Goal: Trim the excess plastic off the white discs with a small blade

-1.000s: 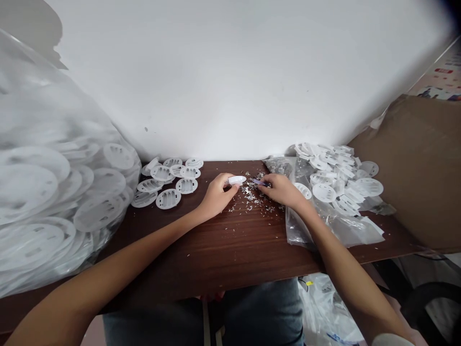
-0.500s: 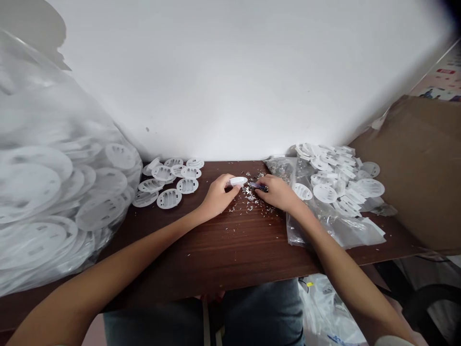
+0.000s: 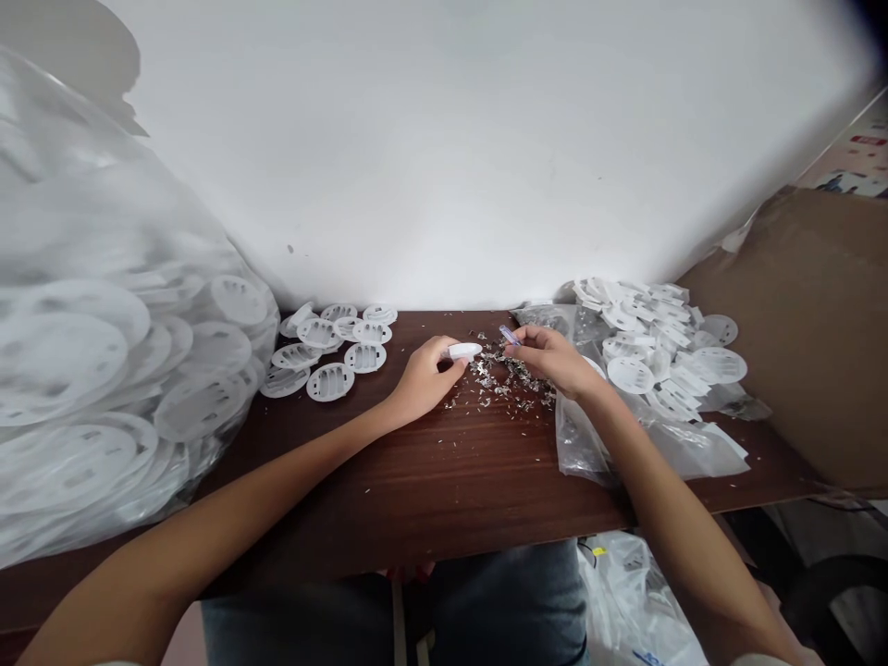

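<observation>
My left hand (image 3: 431, 377) is closed on a white round plastic part (image 3: 463, 351), held tilted with its edge toward me. My right hand (image 3: 551, 359) pinches a small, slim purplish translucent tool (image 3: 511, 335), its tip pointing up and to the left; its exact kind is too small to make out. The two hands are apart, with a short gap between the part and the tool. Below them lies a scatter of tiny metal pieces (image 3: 517, 377) on the dark wooden table (image 3: 409, 481).
Several white round parts with slots (image 3: 329, 381) lie left of my hands. A big clear bag (image 3: 125, 370) of such discs fills the left side. More discs (image 3: 631, 375) are piled on a plastic bag (image 3: 666, 449) at right, beside a brown cardboard box (image 3: 797, 324).
My right hand has lifted and moved slightly right, and the slim tool now tilts up, away from the metal pieces. My left hand has stayed nearly in place with the part.
</observation>
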Available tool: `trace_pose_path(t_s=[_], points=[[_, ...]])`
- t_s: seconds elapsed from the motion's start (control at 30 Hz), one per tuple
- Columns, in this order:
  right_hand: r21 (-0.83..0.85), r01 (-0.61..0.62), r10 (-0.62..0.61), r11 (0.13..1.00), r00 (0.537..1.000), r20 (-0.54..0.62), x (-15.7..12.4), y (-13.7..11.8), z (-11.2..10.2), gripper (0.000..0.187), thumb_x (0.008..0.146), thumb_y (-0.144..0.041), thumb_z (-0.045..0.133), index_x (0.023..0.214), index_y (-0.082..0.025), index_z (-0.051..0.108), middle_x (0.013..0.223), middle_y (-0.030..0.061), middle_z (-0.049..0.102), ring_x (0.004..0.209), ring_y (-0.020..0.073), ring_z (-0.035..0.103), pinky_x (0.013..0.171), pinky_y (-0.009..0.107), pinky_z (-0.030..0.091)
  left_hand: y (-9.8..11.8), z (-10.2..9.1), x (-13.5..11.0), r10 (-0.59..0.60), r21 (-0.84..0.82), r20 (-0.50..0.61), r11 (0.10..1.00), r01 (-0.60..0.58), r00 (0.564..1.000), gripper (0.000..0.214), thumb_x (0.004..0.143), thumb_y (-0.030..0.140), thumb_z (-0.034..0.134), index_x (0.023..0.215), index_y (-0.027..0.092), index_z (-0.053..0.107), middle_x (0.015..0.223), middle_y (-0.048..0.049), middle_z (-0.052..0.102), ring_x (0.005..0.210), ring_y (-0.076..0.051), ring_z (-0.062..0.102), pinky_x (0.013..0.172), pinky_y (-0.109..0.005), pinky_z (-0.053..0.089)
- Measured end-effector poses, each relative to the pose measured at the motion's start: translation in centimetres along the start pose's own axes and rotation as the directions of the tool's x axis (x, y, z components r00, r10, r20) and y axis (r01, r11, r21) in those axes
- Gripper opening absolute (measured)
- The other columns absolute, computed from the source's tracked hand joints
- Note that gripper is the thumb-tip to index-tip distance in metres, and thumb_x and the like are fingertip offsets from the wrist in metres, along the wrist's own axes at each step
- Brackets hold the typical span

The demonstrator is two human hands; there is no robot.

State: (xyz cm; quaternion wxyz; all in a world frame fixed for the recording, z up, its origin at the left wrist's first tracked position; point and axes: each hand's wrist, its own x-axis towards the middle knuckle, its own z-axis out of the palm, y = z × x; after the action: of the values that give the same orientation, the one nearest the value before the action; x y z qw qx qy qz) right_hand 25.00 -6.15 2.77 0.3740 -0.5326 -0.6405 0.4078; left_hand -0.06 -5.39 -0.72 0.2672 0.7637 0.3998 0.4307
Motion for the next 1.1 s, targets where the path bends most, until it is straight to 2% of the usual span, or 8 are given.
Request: trace_pose_path(t_s=[0.13, 0.2, 0.3, 0.4, 0.5, 0.8, 0.97, 1.1], points=[[0.365, -0.033, 0.005, 0.930, 0.997, 0.079, -0.2, -0.6, 0.6, 0.030, 0.076, -0.037, 0.085, 0.091, -0.024, 0.063, 0.078, -0.0037, 0.059, 0.047, 0.0046, 0.030, 0.044, 0.027, 0.020, 0.4, 0.0, -0.5, 0.237, 0.043, -0.010, 0.971, -0.236, 0.971, 0.017, 0.092, 0.014, 0.064, 0.107, 0.022, 0.068, 0.116, -0.0060, 0.068, 0.111, -0.020, 0.066, 0.099, -0.041, 0.055], [0.433, -0.037, -0.004, 0.900, 0.995, 0.095, -0.4, -0.9, 1.0, 0.029, 0.074, -0.033, 0.087, 0.092, -0.024, 0.065, 0.082, -0.0039, 0.062, 0.046, 0.0033, 0.029, 0.043, 0.026, 0.017, 0.8, -0.1, -1.1, 0.337, 0.099, 0.020, 0.936, -0.337, 0.941, 0.023, 0.090, 0.007, 0.062, 0.107, 0.023, 0.067, 0.124, -0.0067, 0.065, 0.118, -0.020, 0.064, 0.103, -0.041, 0.054], [0.454, -0.068, 0.007, 0.888, 0.991, 0.134, -0.5, -1.1, 1.3, 0.027, 0.075, -0.031, 0.086, 0.096, -0.024, 0.071, 0.085, -0.0022, 0.067, 0.045, 0.0025, 0.031, 0.042, 0.026, 0.015, 1.3, 0.0, -1.9, 0.411, 0.151, 0.108, 0.893, -0.424, 0.905, 0.030, 0.089, 0.003, 0.060, 0.111, 0.023, 0.061, 0.127, -0.0069, 0.064, 0.120, -0.021, 0.065, 0.102, -0.040, 0.055], [0.441, -0.092, 0.018, 0.893, 0.985, 0.170, -0.6, -1.0, 1.3, 0.027, 0.076, -0.033, 0.087, 0.099, -0.023, 0.075, 0.096, 0.0021, 0.073, 0.046, 0.0018, 0.032, 0.042, 0.025, 0.017, 1.3, 0.2, -2.3, 0.408, 0.163, 0.127, 0.891, -0.425, 0.904, 0.034, 0.088, 0.004, 0.061, 0.115, 0.024, 0.054, 0.123, -0.0068, 0.066, 0.116, -0.022, 0.067, 0.099, -0.041, 0.057], [0.420, -0.082, 0.003, 0.904, 0.983, 0.185, -0.6, -0.9, 1.3, 0.030, 0.076, -0.036, 0.087, 0.102, -0.023, 0.077, 0.100, 0.0040, 0.075, 0.047, 0.0022, 0.032, 0.042, 0.025, 0.019, 1.0, 0.3, -2.4, 0.379, 0.162, 0.081, 0.908, -0.387, 0.922, 0.038, 0.086, 0.007, 0.064, 0.116, 0.024, 0.049, 0.122, -0.0075, 0.065, 0.115, -0.023, 0.068, 0.094, -0.041, 0.059], [0.257, -0.068, 0.026, 0.964, 0.986, 0.166, -1.1, -1.6, 2.3, 0.028, 0.076, -0.044, 0.086, 0.094, -0.023, 0.081, 0.069, -0.0015, 0.063, 0.051, 0.0071, 0.035, 0.046, 0.025, 0.022, 0.4, 0.7, -2.5, 0.352, 0.039, 0.007, 0.935, -0.352, 0.936, 0.040, 0.087, 0.010, 0.066, 0.116, 0.025, 0.043, 0.115, -0.0071, 0.065, 0.114, -0.022, 0.070, 0.095, -0.040, 0.060], [0.217, -0.029, -0.001, 0.976, 0.991, 0.134, -1.3, -2.0, 2.7, 0.025, 0.077, -0.043, 0.084, 0.093, -0.025, 0.081, 0.088, 0.0034, 0.072, 0.070, 0.0144, 0.056, 0.057, 0.027, 0.039, 0.5, 0.7, -2.4, 0.369, 0.052, -0.003, 0.928, -0.368, 0.929, 0.029, 0.093, 0.009, 0.060, 0.110, 0.024, 0.044, 0.113, -0.0069, 0.069, 0.124, -0.024, 0.067, 0.096, -0.041, 0.058], [0.166, 0.012, -0.034, 0.986, 0.991, 0.130, -1.3, -1.9, 2.8, 0.024, 0.078, -0.044, 0.081, 0.093, -0.025, 0.080, 0.088, 0.0031, 0.072, 0.077, 0.0166, 0.060, 0.065, 0.029, 0.045, 0.9, 0.4, -2.2, 0.452, 0.159, -0.042, 0.883, -0.441, 0.891, 0.026, 0.091, 0.009, 0.063, 0.104, 0.025, 0.047, 0.108, -0.0049, 0.071, 0.114, -0.022, 0.069, 0.096, -0.044, 0.056]])
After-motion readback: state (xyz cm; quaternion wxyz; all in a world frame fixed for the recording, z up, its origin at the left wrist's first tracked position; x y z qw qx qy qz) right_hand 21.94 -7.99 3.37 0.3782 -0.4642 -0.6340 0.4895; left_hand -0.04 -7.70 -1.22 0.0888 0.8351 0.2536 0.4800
